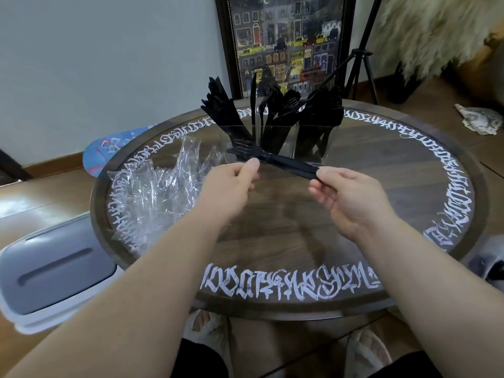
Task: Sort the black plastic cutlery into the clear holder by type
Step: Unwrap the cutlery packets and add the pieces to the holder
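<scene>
A few black plastic forks [283, 161] are held level above the round table, tines pointing left. My left hand [231, 181] pinches them near the tines and my right hand [346, 195] pinches the handle ends. Just behind them stands the clear holder [293, 148] with three compartments. Its left compartment holds a leaning bundle of black cutlery [221, 107], the middle holds knives and forks, and the right holds spoons [324, 105].
Crumpled clear plastic wrapping [163, 186] lies on the left of the round glass-topped table [300, 293] with white lettering. A grey-lidded bin [51, 268] stands at lower left. A framed picture [283, 42] and tripod legs [362, 55] are behind the table.
</scene>
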A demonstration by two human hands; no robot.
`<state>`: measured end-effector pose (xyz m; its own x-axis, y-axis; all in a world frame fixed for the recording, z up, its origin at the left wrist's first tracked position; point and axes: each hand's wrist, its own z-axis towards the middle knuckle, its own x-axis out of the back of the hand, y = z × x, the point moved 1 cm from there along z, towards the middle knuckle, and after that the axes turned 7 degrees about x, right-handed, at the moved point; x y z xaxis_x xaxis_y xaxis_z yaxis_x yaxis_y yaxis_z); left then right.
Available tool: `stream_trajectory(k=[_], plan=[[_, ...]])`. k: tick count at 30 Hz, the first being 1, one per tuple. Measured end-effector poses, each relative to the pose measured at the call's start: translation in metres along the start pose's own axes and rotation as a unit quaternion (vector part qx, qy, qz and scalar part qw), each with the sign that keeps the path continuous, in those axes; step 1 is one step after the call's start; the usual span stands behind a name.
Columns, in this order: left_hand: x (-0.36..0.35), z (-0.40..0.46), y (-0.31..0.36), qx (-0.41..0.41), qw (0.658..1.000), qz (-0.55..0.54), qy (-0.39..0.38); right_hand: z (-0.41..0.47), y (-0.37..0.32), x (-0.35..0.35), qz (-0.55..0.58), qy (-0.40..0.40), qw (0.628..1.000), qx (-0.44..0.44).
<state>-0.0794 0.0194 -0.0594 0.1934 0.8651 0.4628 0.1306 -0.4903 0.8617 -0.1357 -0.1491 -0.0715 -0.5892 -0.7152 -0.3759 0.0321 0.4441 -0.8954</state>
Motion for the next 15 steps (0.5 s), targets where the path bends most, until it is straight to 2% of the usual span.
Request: stream_trajectory(k=[3,5,11,15], plan=[[-0.016,0.007,0.004,0.035,0.982,-0.183,-0.027,-0.006,0.005,-0.004,-0.088,-0.076,0.993,0.001],[-0.024,0.009,0.007,0.046,0.969,-0.238,-0.041,-0.01,0.008,-0.005,-0.156,-0.116,0.981,0.011],[-0.04,0.008,0.013,0.067,0.946,-0.308,-0.074,-0.014,0.015,-0.006,-0.294,-0.184,0.936,0.057],[-0.041,0.007,0.015,0.038,0.952,-0.29,-0.087,-0.012,0.013,-0.005,-0.379,-0.218,0.896,0.08]])
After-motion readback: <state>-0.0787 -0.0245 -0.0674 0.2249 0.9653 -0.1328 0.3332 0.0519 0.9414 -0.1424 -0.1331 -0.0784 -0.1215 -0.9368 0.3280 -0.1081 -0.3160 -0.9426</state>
